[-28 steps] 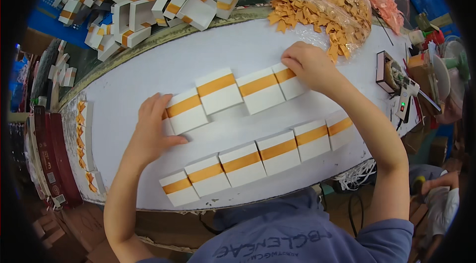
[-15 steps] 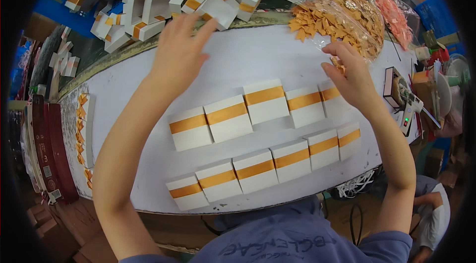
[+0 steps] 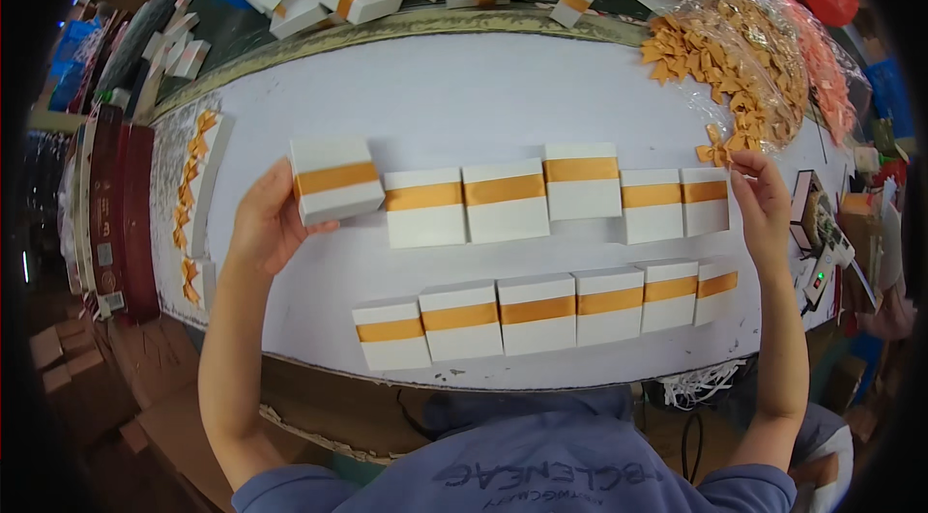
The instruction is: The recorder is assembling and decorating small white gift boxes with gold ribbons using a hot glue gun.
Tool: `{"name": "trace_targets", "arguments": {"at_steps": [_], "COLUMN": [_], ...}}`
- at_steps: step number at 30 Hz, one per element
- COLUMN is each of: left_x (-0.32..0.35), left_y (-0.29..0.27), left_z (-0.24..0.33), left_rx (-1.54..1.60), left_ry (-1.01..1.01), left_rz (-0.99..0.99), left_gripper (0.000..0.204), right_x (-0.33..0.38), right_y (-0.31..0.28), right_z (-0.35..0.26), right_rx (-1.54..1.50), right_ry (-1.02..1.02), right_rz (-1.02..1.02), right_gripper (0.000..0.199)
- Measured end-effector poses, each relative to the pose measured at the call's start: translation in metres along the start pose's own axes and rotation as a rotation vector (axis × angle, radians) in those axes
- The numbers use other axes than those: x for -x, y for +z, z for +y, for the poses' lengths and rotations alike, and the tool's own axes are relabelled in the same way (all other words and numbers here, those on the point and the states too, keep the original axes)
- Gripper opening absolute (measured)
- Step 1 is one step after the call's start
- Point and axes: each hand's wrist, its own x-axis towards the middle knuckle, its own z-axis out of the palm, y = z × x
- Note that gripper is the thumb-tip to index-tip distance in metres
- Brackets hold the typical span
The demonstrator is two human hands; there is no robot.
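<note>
At the left end of the far row, my left hand grips a white box with a gold ribbon band, thumb behind its left side and fingers under its lower edge. The box is slightly raised and tilted. My right hand is beside the right end of that row, fingers curled toward the thumb; what lies between the fingertips is hidden. Close to those fingertips are loose gold ribbon bows. Several banded white boxes form the far row, and several more form the near row.
A clear plastic bag of gold bows lies at the back right, beside peach-coloured bows. More white boxes are heaped beyond the table's far edge. Boxes with gold bows line the left side. A small device sits far right.
My left hand has come back from the heap with a white box, now left of the far row. My right hand's fingers have closed in near the loose bows. The view has shifted.
</note>
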Motion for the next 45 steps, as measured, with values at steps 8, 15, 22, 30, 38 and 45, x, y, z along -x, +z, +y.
{"name": "trace_targets", "arguments": {"at_steps": [8, 15, 22, 30, 38, 45], "left_x": [0.014, 0.019, 0.014, 0.047, 0.031, 0.014], "left_y": [-0.006, 0.019, 0.004, 0.014, 0.000, 0.035], "left_z": [-0.025, -0.005, -0.006, -0.016, -0.040, -0.044], "left_rx": [-1.152, -1.712, -1.693, -1.516, -1.711, -1.409], "left_ry": [0.328, 0.590, -0.203, 0.364, 0.482, 0.455], "left_rz": [0.520, -0.047, 0.403, 0.186, 0.154, -0.040], "left_gripper": [0.037, 0.041, 0.036, 0.033, 0.054, 0.048], "right_x": [-0.004, 0.018, 0.026, 0.020, 0.023, 0.024], "right_y": [0.001, -0.011, -0.030, 0.000, 0.003, 0.010], "right_z": [-0.001, -0.005, 0.014, -0.021, -0.017, -0.026], "right_rx": [-0.081, 0.041, 0.095, 0.408, 0.359, 0.457], "right_ry": [0.002, -0.010, 0.041, 0.035, 0.097, 0.002], "right_rz": [-0.012, 0.043, 0.068, -0.060, -0.101, -0.144], "right_gripper": [0.017, 0.017, 0.017, 0.033, 0.038, 0.037]}}
